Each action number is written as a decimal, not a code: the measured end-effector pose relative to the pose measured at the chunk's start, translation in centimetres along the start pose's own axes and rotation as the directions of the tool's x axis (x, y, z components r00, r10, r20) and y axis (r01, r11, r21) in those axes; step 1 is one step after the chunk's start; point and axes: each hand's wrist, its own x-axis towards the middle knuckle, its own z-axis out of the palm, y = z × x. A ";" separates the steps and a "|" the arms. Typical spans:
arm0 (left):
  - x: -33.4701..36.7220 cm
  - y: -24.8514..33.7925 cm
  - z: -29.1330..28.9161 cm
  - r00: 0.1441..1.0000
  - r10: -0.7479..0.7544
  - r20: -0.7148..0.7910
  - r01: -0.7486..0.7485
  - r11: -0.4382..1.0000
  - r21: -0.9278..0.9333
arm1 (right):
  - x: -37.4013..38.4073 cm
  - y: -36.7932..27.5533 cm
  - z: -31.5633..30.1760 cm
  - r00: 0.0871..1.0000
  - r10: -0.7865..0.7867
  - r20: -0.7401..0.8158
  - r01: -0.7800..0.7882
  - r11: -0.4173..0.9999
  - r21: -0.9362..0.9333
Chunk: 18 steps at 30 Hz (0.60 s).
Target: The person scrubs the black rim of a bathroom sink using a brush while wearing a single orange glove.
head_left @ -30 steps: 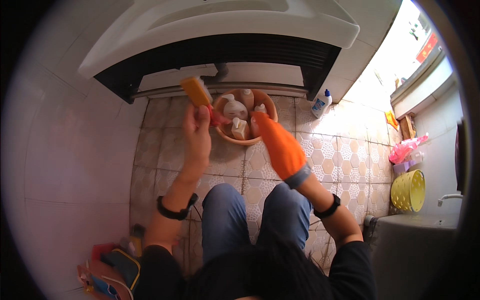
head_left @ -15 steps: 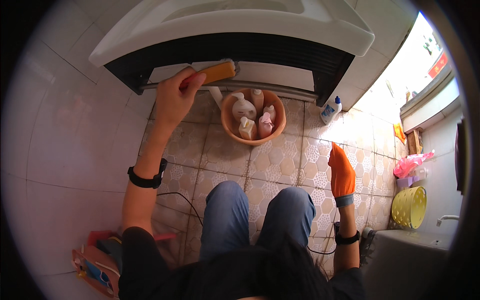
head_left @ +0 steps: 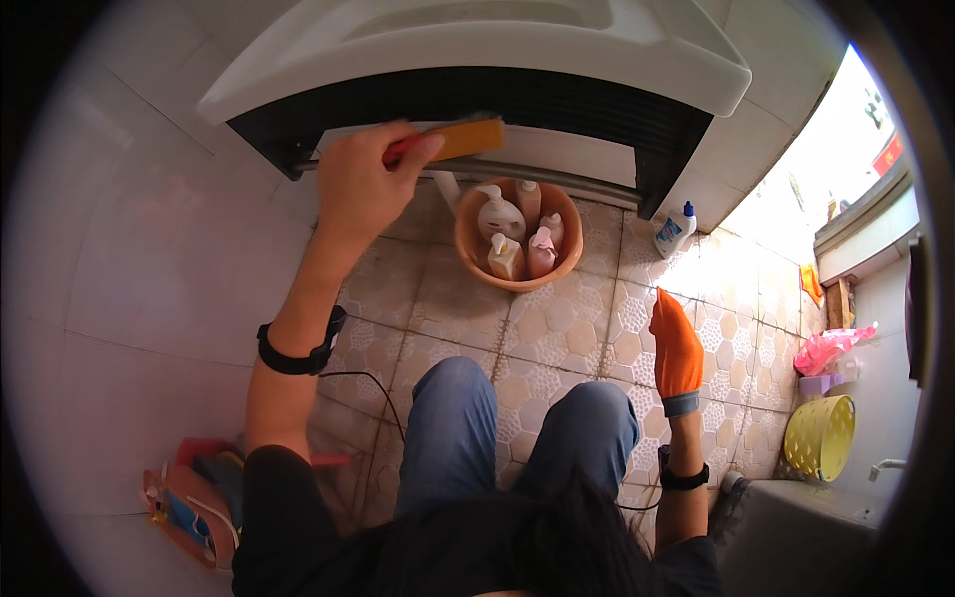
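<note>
My left hand (head_left: pixel 373 184) is closed around the red handle of a scrub brush (head_left: pixel 470 139) with a yellow-orange head. The brush is held against or just in front of the black slatted frame (head_left: pixel 418 95) below a white washbasin (head_left: pixel 477 45); actual contact cannot be made out. Lower right, my right hand (head_left: pixel 678 343) wears an orange glove with a grey cuff and hangs above the tiled floor. Its fingers are lost in the glove's outline, and no object shows in it.
An orange basin (head_left: pixel 468 254) holding several pump bottles stands on the floor under the washbasin. Right of it is a white bottle with a blue cap (head_left: pixel 676 231). A yellow basket (head_left: pixel 821 438) and pink plastic bag (head_left: pixel 834 346) sit along the right wall.
My left hand and the brush have moved a little to the right along the black frame. The whole view has shifted slightly; my right hand stays nearly in place.
</note>
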 end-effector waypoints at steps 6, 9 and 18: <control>0.8 0.3 -1.8 0.972 -0.206 0.116 0.193 0.975 0.114 | 0.4 0.5 -0.8 0.998 -0.058 -0.020 0.055 0.990 -0.127; 1.2 1.2 -0.7 0.994 -0.055 0.098 0.044 0.994 0.105 | 0.6 0.3 -1.1 0.999 0.007 -0.048 -0.011 0.996 -0.092; 0.4 0.9 -1.8 0.957 -0.276 0.086 0.266 0.958 0.107 | 0.3 0.0 -1.1 0.996 0.003 -0.085 -0.011 0.996 -0.089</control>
